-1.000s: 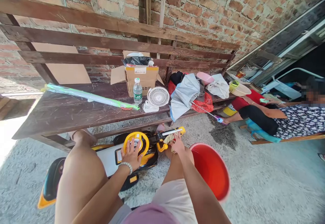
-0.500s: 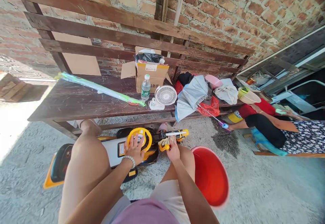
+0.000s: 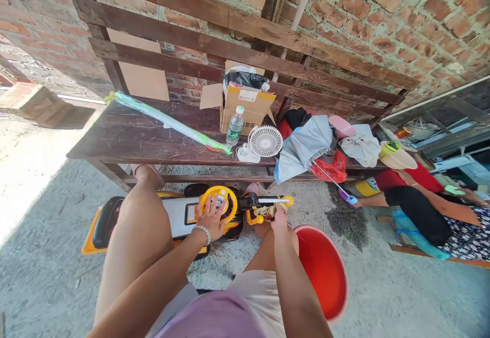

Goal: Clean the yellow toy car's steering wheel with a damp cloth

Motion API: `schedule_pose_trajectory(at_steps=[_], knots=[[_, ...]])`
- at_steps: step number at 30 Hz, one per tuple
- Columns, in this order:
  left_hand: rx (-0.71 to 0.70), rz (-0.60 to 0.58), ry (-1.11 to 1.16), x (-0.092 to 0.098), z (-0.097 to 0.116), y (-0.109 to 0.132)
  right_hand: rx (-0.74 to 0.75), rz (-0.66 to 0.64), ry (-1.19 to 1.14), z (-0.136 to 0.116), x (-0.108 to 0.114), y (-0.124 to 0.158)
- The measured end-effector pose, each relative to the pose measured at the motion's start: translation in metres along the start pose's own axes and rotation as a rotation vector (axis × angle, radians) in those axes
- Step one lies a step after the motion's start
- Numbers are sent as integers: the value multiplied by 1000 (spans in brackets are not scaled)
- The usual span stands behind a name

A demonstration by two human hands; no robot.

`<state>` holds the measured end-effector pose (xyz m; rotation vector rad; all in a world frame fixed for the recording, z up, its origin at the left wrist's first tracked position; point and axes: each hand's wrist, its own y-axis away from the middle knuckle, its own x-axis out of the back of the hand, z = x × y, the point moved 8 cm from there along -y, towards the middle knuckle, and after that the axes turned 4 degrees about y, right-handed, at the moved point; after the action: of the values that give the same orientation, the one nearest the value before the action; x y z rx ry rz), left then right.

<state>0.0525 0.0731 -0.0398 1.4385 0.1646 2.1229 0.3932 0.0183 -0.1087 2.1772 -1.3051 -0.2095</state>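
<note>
A yellow, black and white toy ride-on car point(image 3: 179, 218) lies on the concrete floor between my knees. My left hand point(image 3: 212, 219), with a bead bracelet at the wrist, rests with spread fingers on the car's yellow steering wheel point(image 3: 220, 201). My right hand point(image 3: 276, 215) is closed on a crumpled cloth point(image 3: 266, 210) pressed against the car's yellow and black front part point(image 3: 268, 202). A red plastic basin point(image 3: 323, 269) stands right beside my right leg.
A dark wooden bench point(image 3: 126, 141) before a brick wall carries a long green-wrapped roll point(image 3: 168, 122), a cardboard box point(image 3: 247, 105), a water bottle point(image 3: 235, 126), a small white fan point(image 3: 265, 142), a grey umbrella point(image 3: 304, 146) and bags. Another person point(image 3: 424, 202) lies at the right.
The view has swung left and tilted, so everything sits further right. My right hand has shifted a little along the car's front with the cloth. My left hand stays on the steering wheel.
</note>
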Motion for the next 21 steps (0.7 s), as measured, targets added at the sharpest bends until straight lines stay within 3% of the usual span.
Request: schedule_pose_trajectory(at_steps=[5,10,16,19,21], knots=[[10,-6,9,0,0,0,-19,-173,-24,27,-39,26],[10,-2,12,-2,-3,-1,-78,-343,62,44,-39,38],[0,2,2,-4,-2,-1,-22,-201,28,-1,-5,-3],[1,-7,20,-6,-2,-2,-38,-130,73,-6,2,-19],[-6,-11,32,-7,-1,-3,84,-127,174,-9,-3,-20]])
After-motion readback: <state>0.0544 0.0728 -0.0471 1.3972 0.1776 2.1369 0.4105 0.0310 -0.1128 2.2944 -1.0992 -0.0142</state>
